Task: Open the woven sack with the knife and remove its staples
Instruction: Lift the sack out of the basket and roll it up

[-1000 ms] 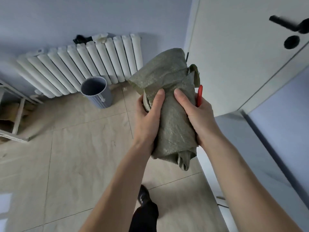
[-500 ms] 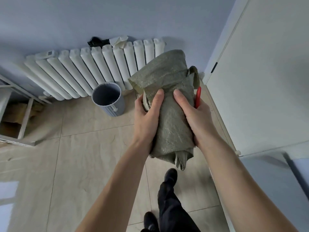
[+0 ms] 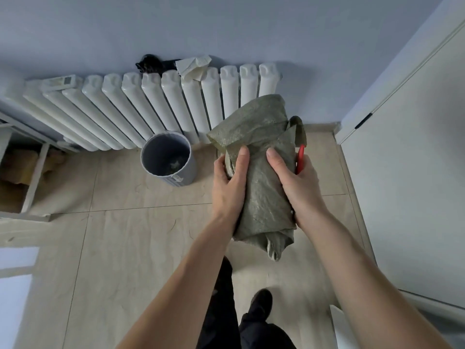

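Your sack point(image 3: 261, 172) is held above the floor, right of the bin point(image 3: 168, 157). Behind the bin stands the radiator point(image 3: 156, 107); your left hand point(image 3: 230, 187) and right hand point(image 3: 299, 187) flank the sack.

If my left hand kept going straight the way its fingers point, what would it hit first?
The left hand already grips the folded green woven sack; beyond that, probably the white ribbed radiator, though depth is unclear.
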